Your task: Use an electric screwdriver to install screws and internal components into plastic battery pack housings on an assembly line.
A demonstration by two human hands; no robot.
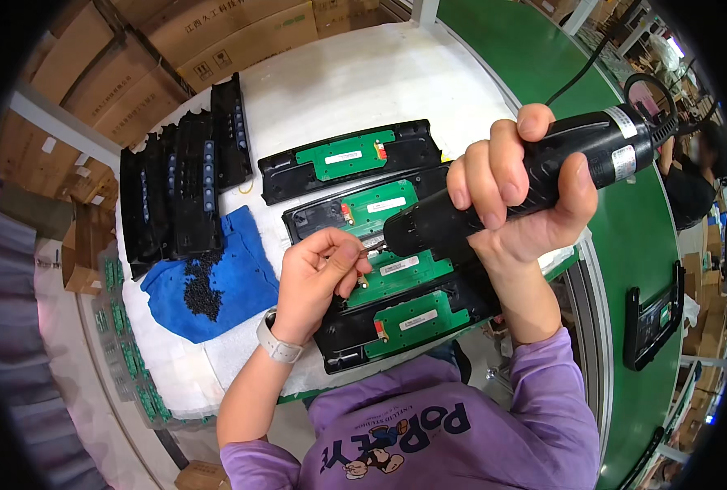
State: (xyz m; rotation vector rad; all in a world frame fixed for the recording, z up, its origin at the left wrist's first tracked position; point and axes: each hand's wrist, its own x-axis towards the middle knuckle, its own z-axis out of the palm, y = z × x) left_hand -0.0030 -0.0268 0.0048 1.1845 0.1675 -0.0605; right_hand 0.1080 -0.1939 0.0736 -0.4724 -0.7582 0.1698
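My right hand [515, 175] is wrapped round a black electric screwdriver [564, 163], held slanting with its nose down to the left. Its bit reaches the fingertips of my left hand [323, 269], which are pinched together; what lies between them is too small to make out. Both hands are over a row of black plastic panels [278, 181], each with a green circuit board [343, 155] on it. The bit's tip is by the circuit board [404, 273] of the second-nearest panel, partly hidden by my hand and the tool. The nearest circuit board [417, 320] shows more fully.
A blue cloth [241, 282] with a heap of small black screws [202, 286] lies left of my left hand. Beyond it stand several black panels [192, 184] with blue-grey buttons. A green conveyor [633, 269] runs along the right, carrying a black frame [656, 318]. Cardboard boxes [241, 49] are stacked behind.
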